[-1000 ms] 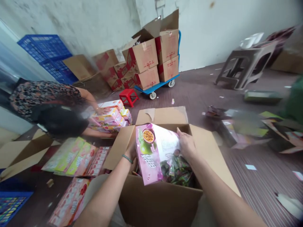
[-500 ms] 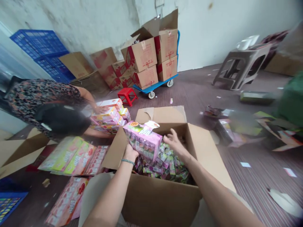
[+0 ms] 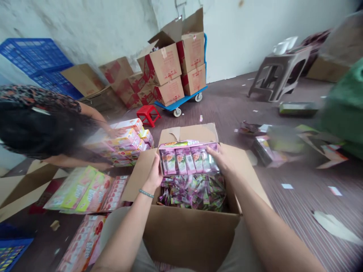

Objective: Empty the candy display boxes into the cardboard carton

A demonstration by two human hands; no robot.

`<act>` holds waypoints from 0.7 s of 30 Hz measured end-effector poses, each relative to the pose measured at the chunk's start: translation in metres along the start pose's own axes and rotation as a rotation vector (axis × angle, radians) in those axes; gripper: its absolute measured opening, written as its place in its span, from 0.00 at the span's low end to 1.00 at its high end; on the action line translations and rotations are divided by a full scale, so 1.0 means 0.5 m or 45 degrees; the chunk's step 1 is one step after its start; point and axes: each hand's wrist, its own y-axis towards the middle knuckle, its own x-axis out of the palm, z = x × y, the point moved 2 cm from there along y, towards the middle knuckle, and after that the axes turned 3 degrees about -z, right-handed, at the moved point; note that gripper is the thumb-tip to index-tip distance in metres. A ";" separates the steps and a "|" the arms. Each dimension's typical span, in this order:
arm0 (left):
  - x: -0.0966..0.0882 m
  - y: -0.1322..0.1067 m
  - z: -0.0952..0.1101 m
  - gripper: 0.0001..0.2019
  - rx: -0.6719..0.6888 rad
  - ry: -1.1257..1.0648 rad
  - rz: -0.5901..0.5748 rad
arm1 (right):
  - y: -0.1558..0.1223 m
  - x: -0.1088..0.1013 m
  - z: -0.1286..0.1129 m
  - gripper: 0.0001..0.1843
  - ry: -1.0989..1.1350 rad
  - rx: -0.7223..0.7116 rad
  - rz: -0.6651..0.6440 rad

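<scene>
Purple box (image 3: 185, 161) between both hands (image 3: 154, 174) (image 3: 223, 160)

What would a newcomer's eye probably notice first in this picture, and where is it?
Probably the purple box in the centre, in the grip of the left hand and right hand, over an open carton of small purple and green packets. Next may come the blue trolley near the wall, stacked with cartons, and the red stool beside it.

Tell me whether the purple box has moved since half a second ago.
Yes. Judged against the red stool, the purple box has shifted right, and it is now roughly level instead of tilted.
</scene>
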 end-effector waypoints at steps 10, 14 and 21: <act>-0.010 -0.022 -0.010 0.38 -0.036 -0.037 0.045 | 0.021 0.033 0.055 0.40 -0.433 -0.006 0.100; -0.023 -0.015 -0.003 0.34 0.094 -0.152 0.124 | 0.013 0.048 0.042 0.46 -0.676 -0.128 -0.027; -0.041 0.010 0.025 0.31 0.160 -0.215 0.133 | 0.005 0.061 0.031 0.52 -0.823 -0.129 -0.141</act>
